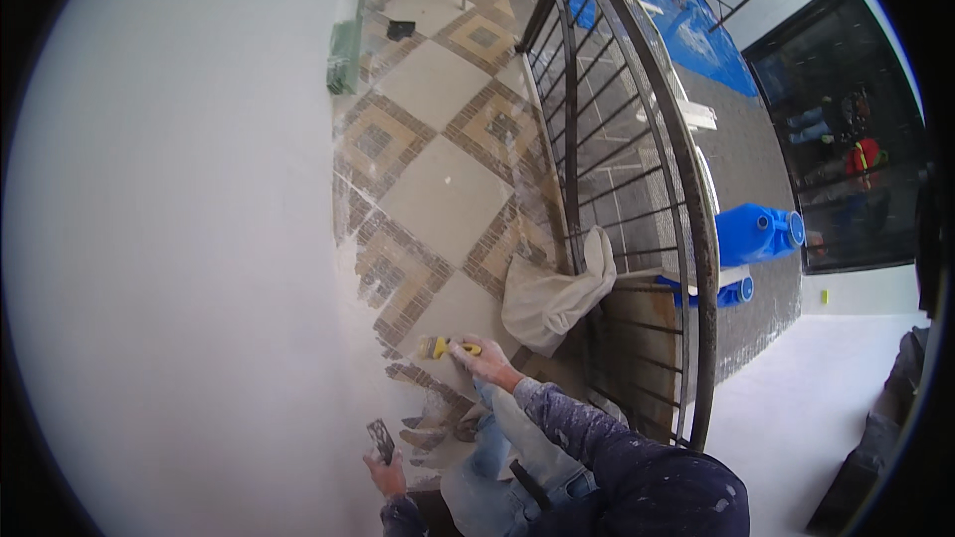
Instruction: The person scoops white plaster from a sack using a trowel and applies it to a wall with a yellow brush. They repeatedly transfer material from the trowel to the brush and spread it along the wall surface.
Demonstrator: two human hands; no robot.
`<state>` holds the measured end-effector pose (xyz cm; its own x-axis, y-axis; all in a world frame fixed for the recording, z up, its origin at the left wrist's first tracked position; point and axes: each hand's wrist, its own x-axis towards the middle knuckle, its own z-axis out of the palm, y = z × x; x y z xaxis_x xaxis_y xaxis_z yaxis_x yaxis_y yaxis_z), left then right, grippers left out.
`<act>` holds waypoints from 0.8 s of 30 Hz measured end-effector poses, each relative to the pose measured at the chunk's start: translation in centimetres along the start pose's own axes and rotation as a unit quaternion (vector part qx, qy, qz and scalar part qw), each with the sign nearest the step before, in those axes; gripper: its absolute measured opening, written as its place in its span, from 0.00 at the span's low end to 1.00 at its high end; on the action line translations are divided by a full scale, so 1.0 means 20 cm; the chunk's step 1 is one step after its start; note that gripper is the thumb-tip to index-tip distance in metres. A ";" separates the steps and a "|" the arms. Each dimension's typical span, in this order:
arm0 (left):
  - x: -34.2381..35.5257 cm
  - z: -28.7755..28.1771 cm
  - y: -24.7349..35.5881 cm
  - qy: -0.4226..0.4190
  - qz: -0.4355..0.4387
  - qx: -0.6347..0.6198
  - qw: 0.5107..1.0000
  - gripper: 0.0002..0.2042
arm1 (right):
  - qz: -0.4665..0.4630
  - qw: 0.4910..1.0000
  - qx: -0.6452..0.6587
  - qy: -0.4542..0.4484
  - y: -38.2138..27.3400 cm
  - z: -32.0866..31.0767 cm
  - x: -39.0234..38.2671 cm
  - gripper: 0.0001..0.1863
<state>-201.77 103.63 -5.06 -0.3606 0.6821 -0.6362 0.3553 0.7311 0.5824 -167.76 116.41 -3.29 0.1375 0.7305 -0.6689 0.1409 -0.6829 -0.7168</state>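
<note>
My right hand (pixel 485 360) is closed around a yellow-handled paintbrush (pixel 434 347) and holds it out over the tiled floor. The brush's bristle end points left, toward the white wall (pixel 189 239). Lower down and close to that wall, my left hand (pixel 386 474) grips a dark, flat, rectangular tool (pixel 380 440) speckled with white; its exact kind cannot be made out. White dust or paint marks my fingers and dark sleeves. Just beyond my right hand, a whitish sack (pixel 557 300) lies slumped against the railing.
A dark metal railing (pixel 701 239) runs along my right. Behind it stand blue jerrycans (pixel 751 235) and a blue sheet (pixel 696 40). Green strips (pixel 345 50) lean on the wall farther off, near a small black item (pixel 401 31). White smears cover the floor edge.
</note>
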 end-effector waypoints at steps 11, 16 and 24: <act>0.49 0.36 0.27 -0.090 0.044 -0.013 0.995 0.26 | -0.022 0.941 0.246 0.233 0.46 -0.36 -0.07 0.23; 0.69 0.44 0.03 -0.001 0.129 0.122 0.984 0.21 | -0.015 0.927 0.114 0.357 0.74 -0.40 -0.05 0.23; 0.69 0.41 -0.10 -0.090 -0.066 -0.065 0.992 0.13 | 0.117 0.836 0.163 0.511 1.32 -0.82 0.08 0.25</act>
<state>-200.37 111.46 -19.01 -0.2317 0.5755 -0.7842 0.1974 0.8172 0.5414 -147.83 99.40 -20.05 0.9133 0.0777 -0.3999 -0.2587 -0.6477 -0.7167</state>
